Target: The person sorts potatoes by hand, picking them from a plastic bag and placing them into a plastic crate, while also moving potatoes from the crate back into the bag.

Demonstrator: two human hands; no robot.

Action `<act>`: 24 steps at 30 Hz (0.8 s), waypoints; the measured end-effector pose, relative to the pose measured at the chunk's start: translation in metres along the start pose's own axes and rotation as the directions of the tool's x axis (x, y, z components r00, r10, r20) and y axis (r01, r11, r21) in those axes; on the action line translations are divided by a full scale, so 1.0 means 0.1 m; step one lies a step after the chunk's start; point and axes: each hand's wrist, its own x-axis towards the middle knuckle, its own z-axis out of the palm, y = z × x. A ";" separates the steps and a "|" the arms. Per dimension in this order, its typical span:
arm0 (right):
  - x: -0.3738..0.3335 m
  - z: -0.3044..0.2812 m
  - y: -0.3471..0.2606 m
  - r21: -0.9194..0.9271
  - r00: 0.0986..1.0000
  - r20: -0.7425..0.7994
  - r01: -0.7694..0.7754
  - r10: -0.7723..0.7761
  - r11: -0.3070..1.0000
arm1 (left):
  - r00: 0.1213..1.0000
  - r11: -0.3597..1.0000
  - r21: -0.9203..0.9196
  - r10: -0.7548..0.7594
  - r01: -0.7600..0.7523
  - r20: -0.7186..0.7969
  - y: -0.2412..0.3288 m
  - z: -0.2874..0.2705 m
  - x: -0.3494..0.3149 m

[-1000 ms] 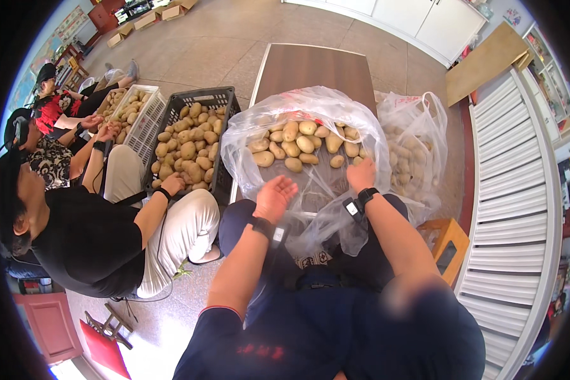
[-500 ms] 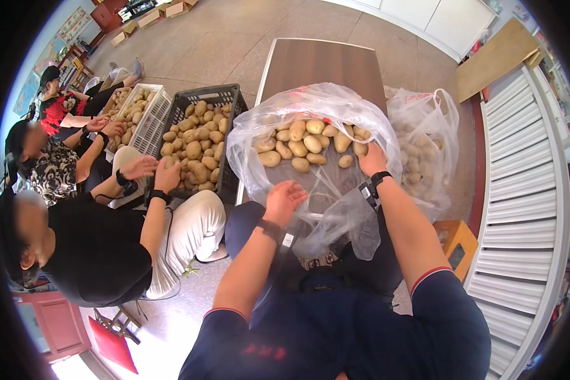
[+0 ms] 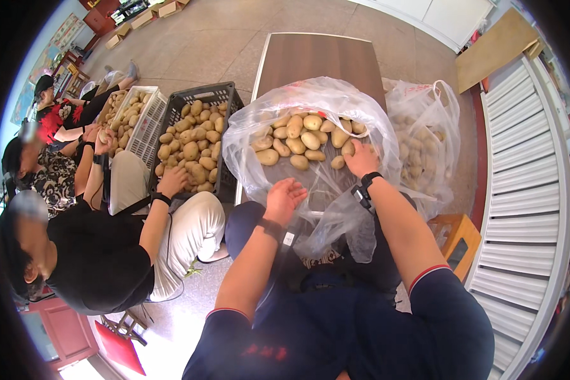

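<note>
A large clear plastic bag [image 3: 244, 136] lies open toward me on the table, with several potatoes [image 3: 311, 140] spread inside it. At the right of the pile, my right hand [image 3: 363, 161] reaches into the bag's mouth, its thumb and fingers closed about a potato [image 3: 348, 147]. Just left of that hand, a loose potato [image 3: 337, 163] rests on the plastic. My left hand [image 3: 285, 197] hovers at the bag's near left edge, fingers stretched and nothing held. Crumpled plastic [image 3: 332, 228] hangs over the near table edge between my forearms.
The brown tabletop [image 3: 320, 60] extends beyond the bag. Another clear bag of potatoes [image 3: 422, 149] stands to the right, near a wooden stool [image 3: 456, 244] and white radiator [image 3: 519, 190]. At left are a black crate [image 3: 231, 95] and white crate [image 3: 147, 136] of potatoes, with co-workers beside them.
My right hand has shifted left and slightly nearer the pile's middle, and the potato by it moved left too. My left hand stays about still. The nearest co-worker's hands have moved apart.
</note>
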 end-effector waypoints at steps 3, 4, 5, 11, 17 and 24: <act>-0.20 0.01 -0.13 0.013 1.000 0.022 0.004 -0.004 1.000 | 1.000 1.000 -0.002 0.009 -0.009 -0.002 0.01 -0.04 -0.01; -0.27 0.02 -0.19 0.028 1.000 0.027 0.010 -0.011 1.000 | 1.000 1.000 -0.004 0.014 -0.014 0.000 0.01 -0.05 -0.02; -0.34 0.03 -0.21 0.026 1.000 0.023 0.010 -0.011 1.000 | 1.000 1.000 -0.005 0.015 -0.015 0.004 0.01 -0.05 -0.03; -0.70 0.17 -0.24 -0.062 0.953 -0.056 0.295 -0.298 0.954 | 1.000 0.999 0.007 0.031 -0.031 0.006 0.00 -0.03 -0.06; -0.87 0.12 -0.24 0.008 0.925 -0.114 0.366 -0.362 0.931 | 0.999 0.999 0.007 0.031 -0.031 -0.022 0.01 -0.05 -0.11; -0.94 0.10 -0.08 0.123 0.996 -0.082 -0.011 0.021 0.992 | 0.999 0.999 -0.013 0.031 -0.031 0.019 -0.02 -0.10 -0.08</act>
